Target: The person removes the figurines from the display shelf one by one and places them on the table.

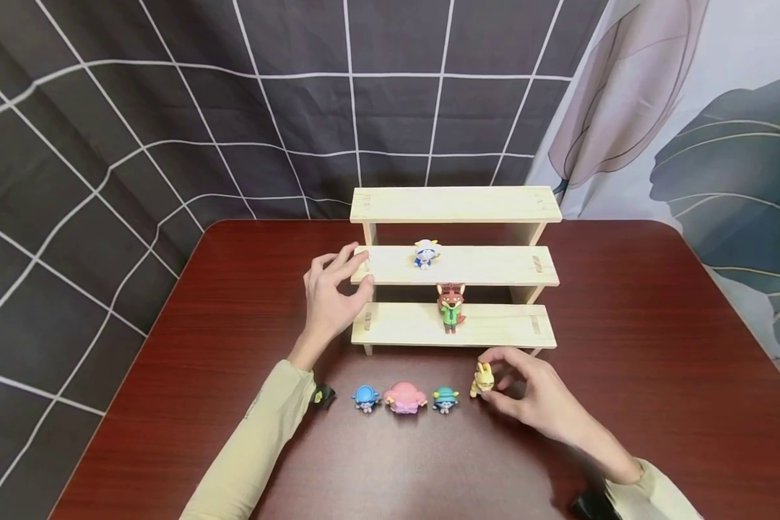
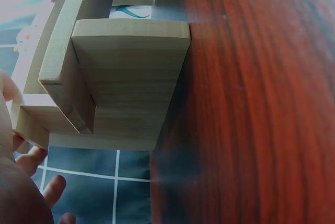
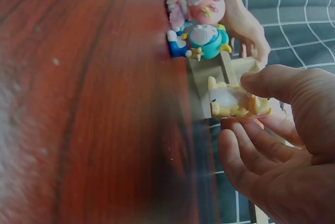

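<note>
Between the thumb and fingers of my right hand [image 1: 542, 393] is a small yellow rabbit-like figurine [image 1: 484, 379], held just in front of the stand; the right wrist view shows the figurine [image 3: 230, 100] lengthwise, with its pale belly. My left hand [image 1: 331, 296] holds the left end of the middle step of a three-step wooden display stand [image 1: 494, 266], thumb at its front edge and index finger on top. The other left fingers spread loosely. A white and blue figurine [image 1: 425, 254] stands on that step. A fox figurine [image 1: 451, 310] in green stands on the lowest step.
In a row before the stand are a blue-capped figurine [image 1: 366, 398], a pink one [image 1: 405, 398] and a teal-capped one [image 1: 445, 399]. A dark figurine [image 1: 323, 396] is partly hidden by the left sleeve. A dark checked curtain [image 1: 390, 108] hangs behind the reddish-brown table [image 1: 656, 325].
</note>
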Available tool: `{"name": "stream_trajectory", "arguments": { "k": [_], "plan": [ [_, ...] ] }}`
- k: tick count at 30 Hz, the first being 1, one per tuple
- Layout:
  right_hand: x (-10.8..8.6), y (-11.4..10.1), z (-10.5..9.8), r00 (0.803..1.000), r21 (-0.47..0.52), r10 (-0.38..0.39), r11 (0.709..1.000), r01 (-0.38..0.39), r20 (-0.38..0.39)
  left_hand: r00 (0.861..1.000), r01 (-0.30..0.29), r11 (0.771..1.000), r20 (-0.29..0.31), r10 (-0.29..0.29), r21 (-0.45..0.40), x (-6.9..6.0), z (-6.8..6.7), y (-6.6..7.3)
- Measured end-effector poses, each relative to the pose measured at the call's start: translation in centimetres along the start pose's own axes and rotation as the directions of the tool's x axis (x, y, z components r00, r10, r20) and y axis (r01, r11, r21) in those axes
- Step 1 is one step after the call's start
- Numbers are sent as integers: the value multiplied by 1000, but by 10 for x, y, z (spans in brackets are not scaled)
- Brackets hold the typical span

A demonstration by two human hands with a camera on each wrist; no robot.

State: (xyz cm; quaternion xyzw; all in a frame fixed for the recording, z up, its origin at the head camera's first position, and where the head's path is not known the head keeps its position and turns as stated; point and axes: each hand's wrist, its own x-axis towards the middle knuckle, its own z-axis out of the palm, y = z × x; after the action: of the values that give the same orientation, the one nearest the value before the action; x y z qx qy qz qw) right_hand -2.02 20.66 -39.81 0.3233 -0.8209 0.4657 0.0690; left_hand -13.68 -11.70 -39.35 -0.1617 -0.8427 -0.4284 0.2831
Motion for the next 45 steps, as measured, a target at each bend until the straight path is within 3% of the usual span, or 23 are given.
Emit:
{"name": "stream_trajectory", "arguments": {
  "k": [24, 45],
  "plan": [
    [-11, 2, 13, 999, 2, 27, 1000, -27, 26, 1000, 4, 1000, 10, -4, 8, 0, 0, 0],
    [-9, 4, 15, 999, -87, -40, 995, 43, 32, 1000, 8, 1000, 3, -8, 10, 1, -1, 3]
  ]
}}
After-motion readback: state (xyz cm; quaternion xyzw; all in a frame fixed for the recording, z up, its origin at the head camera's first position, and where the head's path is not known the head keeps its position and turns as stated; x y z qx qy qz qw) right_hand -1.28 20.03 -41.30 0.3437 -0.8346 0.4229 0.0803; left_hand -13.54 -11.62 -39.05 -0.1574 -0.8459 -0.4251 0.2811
